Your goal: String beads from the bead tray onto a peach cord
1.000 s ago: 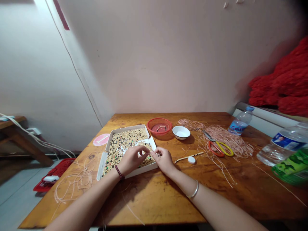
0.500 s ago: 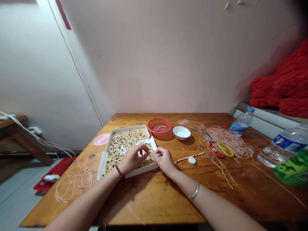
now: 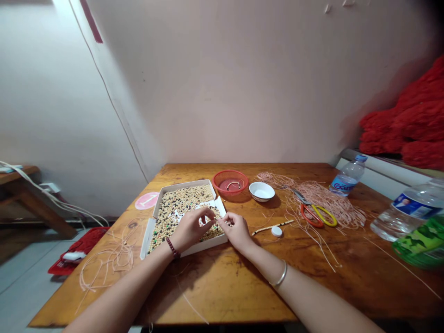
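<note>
My left hand (image 3: 194,225) is over the near right part of a shallow white box (image 3: 204,245) full of small beads (image 3: 183,196), mostly cream with black and some green. Its thumb and forefinger curve round and meet in a pinch. At the box's right edge my right hand (image 3: 237,231) is also closed, thumb against fingertips, close beside the left fingertips. Whatever sits between the fingers of either hand is too small to make out. Right of my right hand lies a strung row of cream and black beads (image 3: 268,228), with a white round cap (image 3: 276,231) next to it.
Behind the box stand a red basket (image 3: 231,182) with a beaded strand inside and a white bowl (image 3: 262,191). Scissors (image 3: 314,210) rest by a heap of pink cord (image 3: 333,203). Bottles (image 3: 347,178) line the right side; loose cord (image 3: 107,263) lies left.
</note>
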Motion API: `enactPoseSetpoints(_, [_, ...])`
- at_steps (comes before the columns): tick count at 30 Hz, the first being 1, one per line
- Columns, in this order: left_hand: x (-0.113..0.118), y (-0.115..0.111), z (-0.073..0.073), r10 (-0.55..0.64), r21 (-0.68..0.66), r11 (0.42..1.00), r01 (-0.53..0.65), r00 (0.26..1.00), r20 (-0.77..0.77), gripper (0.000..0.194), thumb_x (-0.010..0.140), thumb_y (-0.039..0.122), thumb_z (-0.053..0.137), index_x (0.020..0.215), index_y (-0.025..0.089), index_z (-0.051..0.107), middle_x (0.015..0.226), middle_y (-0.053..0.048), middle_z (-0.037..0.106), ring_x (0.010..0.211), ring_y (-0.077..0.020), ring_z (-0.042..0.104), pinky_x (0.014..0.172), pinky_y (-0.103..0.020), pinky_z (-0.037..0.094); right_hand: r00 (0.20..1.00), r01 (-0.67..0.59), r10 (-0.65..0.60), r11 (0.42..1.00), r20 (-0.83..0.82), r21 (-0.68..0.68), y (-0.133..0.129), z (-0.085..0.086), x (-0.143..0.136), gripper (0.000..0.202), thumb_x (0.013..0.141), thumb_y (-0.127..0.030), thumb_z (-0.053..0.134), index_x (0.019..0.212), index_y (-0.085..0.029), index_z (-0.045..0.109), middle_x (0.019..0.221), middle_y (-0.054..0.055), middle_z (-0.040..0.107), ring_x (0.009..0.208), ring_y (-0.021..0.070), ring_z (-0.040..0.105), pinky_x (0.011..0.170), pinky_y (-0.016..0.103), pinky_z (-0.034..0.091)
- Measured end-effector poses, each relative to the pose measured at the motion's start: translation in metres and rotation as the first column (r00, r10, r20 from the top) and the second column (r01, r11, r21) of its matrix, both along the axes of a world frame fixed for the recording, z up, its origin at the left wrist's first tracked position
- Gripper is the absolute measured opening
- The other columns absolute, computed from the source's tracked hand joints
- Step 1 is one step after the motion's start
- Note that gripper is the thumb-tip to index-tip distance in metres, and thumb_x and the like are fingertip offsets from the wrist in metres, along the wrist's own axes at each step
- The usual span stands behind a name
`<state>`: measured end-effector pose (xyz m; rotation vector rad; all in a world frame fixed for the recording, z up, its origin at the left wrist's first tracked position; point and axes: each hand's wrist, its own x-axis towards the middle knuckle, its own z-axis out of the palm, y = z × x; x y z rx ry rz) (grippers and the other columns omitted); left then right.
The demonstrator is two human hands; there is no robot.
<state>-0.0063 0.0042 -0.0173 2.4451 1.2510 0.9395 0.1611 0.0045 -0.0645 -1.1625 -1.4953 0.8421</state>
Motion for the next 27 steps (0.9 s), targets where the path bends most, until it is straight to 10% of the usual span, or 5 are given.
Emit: enactPoseSetpoints(27, [0.0004,-0.0011,0.0013,0.000,-0.005,1.000,0.000,1.000,-0.006,0.005,0.082,0.023,0.060,0.086,0.020,0.061,0.078,0.002,0.066,0.063,-0.0089,0.058,0.057,-0.018,0.045,1.000,-0.009,0.009,1.000,-0.006,0.006,-0.0005,-0.0008,0.0002,0.023,0.074,-0.034,0.057,0.060,-0.016,0.054,0.053,-0.003,0.045,0.053,0.0104,0.040,0.052,0.021,0.031])
